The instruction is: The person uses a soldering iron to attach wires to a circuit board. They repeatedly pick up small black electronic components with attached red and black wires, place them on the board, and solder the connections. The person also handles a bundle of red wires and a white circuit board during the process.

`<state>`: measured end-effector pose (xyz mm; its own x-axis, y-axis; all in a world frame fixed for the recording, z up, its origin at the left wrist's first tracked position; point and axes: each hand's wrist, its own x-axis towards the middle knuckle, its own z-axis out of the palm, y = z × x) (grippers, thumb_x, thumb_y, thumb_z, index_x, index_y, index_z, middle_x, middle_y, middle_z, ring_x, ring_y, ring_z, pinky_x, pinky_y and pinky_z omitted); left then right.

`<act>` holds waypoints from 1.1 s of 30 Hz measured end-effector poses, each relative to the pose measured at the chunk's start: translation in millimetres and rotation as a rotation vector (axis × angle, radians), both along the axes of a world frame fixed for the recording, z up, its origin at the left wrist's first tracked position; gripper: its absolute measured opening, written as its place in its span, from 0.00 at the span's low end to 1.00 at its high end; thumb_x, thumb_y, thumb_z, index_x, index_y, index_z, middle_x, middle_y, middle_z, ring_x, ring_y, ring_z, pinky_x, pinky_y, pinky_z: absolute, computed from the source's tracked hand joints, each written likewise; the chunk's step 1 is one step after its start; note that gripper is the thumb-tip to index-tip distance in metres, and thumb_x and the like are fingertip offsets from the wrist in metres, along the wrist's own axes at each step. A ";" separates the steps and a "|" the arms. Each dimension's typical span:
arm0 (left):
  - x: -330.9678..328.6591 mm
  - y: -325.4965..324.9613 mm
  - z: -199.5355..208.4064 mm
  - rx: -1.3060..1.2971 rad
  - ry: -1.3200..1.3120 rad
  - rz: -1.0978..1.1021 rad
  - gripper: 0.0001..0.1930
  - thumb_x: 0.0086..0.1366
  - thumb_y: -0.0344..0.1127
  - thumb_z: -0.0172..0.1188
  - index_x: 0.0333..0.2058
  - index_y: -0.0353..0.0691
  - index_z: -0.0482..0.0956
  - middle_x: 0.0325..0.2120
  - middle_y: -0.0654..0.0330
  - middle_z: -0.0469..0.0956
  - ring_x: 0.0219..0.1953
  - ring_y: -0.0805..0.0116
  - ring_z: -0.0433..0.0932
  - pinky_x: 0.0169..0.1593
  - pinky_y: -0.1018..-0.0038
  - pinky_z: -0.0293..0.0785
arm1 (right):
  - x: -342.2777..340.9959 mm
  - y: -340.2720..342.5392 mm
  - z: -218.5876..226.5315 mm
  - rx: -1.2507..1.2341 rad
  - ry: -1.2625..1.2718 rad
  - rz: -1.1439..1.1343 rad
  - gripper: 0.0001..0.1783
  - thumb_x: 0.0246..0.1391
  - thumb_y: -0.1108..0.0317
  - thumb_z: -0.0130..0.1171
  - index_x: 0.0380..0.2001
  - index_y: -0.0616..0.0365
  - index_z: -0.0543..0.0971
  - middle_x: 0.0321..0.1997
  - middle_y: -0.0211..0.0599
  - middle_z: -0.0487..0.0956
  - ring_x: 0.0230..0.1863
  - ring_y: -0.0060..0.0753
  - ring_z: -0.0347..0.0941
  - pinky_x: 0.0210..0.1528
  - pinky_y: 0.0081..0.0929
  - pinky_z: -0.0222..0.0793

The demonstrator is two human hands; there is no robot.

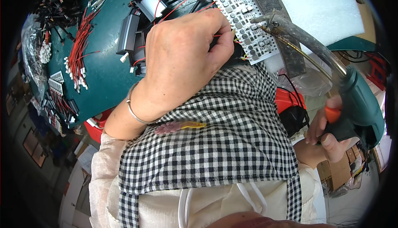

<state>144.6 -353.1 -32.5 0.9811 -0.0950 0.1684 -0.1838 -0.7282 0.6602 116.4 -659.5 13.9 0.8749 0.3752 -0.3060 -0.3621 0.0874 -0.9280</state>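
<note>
My left hand (182, 54) is closed in a pinch at the near left edge of a white circuit board panel (244, 25). A thin red wire (216, 36) runs into its fingertips; the exact grip is partly hidden. On the right, my right hand (327, 132) wraps round the grip of a green soldering gun (358, 103) with a red trigger (332, 114). The gun's dark tip and brass-coloured feed tube (304, 54) reach left over the panel, close to its small round components. Several wires are attached along the panel's left edge.
Black plastic housings (128, 33) with red wires lie left of my hand on the green mat (107, 85). Red wire bundles (81, 41) and small boards (57, 85) sit farther left. A dark metal bar (286, 41) borders the panel, beside white foam (323, 8).
</note>
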 end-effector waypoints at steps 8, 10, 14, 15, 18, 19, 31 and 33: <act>-0.2 12.6 9.2 0.004 0.008 -0.175 0.05 0.53 0.25 0.66 0.29 0.37 0.80 0.22 0.62 0.78 0.21 0.74 0.75 0.25 0.80 0.69 | -3.1 -0.2 -2.7 0.020 -0.043 -0.012 0.39 0.49 0.63 0.68 0.55 0.71 0.58 0.24 0.34 0.69 0.14 0.24 0.66 0.15 0.21 0.68; -0.8 16.3 8.8 0.058 -0.007 -0.208 0.06 0.53 0.25 0.67 0.30 0.37 0.80 0.24 0.60 0.79 0.23 0.69 0.77 0.26 0.77 0.71 | -5.7 -0.1 -2.8 0.007 -0.056 -0.030 0.39 0.48 0.62 0.69 0.54 0.72 0.58 0.22 0.34 0.69 0.13 0.24 0.66 0.15 0.21 0.67; -0.8 17.1 9.5 0.132 0.011 -0.231 0.07 0.53 0.26 0.67 0.32 0.37 0.80 0.26 0.58 0.80 0.26 0.61 0.79 0.28 0.73 0.74 | -8.7 0.3 -4.2 -0.008 -0.073 -0.072 0.40 0.45 0.62 0.70 0.52 0.73 0.60 0.20 0.34 0.69 0.12 0.24 0.64 0.14 0.20 0.66; -0.6 17.8 10.0 0.142 0.002 -0.240 0.07 0.53 0.26 0.67 0.32 0.37 0.79 0.26 0.58 0.80 0.26 0.61 0.79 0.28 0.72 0.74 | -9.6 0.4 -3.9 -0.008 -0.070 -0.083 0.40 0.44 0.63 0.71 0.52 0.74 0.60 0.19 0.34 0.68 0.11 0.24 0.64 0.13 0.20 0.65; 1.7 19.7 9.4 0.152 -0.020 -0.260 0.07 0.54 0.26 0.66 0.32 0.37 0.79 0.25 0.58 0.79 0.24 0.62 0.78 0.26 0.72 0.72 | -11.7 -1.1 -3.6 -0.009 -0.061 -0.108 0.40 0.43 0.63 0.71 0.51 0.74 0.60 0.19 0.34 0.68 0.11 0.24 0.64 0.13 0.19 0.65; 2.2 19.8 8.7 0.142 -0.023 -0.261 0.06 0.54 0.26 0.66 0.32 0.37 0.79 0.24 0.59 0.78 0.22 0.64 0.76 0.25 0.73 0.71 | -11.8 -1.7 -3.1 -0.011 -0.058 -0.112 0.40 0.43 0.64 0.72 0.51 0.74 0.60 0.19 0.34 0.68 0.11 0.24 0.64 0.13 0.19 0.65; -0.9 -0.3 4.6 -0.014 -0.011 -0.046 0.03 0.51 0.24 0.64 0.25 0.38 0.78 0.15 0.64 0.69 0.14 0.77 0.63 0.19 0.79 0.60 | -20.4 6.9 -1.9 -0.077 -0.101 -0.242 0.41 0.39 0.63 0.74 0.49 0.75 0.63 0.20 0.36 0.70 0.12 0.24 0.64 0.13 0.19 0.63; -1.8 -1.1 4.7 -0.011 -0.005 -0.039 0.03 0.50 0.25 0.64 0.24 0.39 0.78 0.14 0.64 0.70 0.13 0.77 0.62 0.19 0.79 0.60 | -23.3 8.9 -4.6 -0.085 -0.095 -0.265 0.40 0.39 0.62 0.74 0.49 0.74 0.64 0.20 0.36 0.70 0.12 0.24 0.64 0.13 0.19 0.62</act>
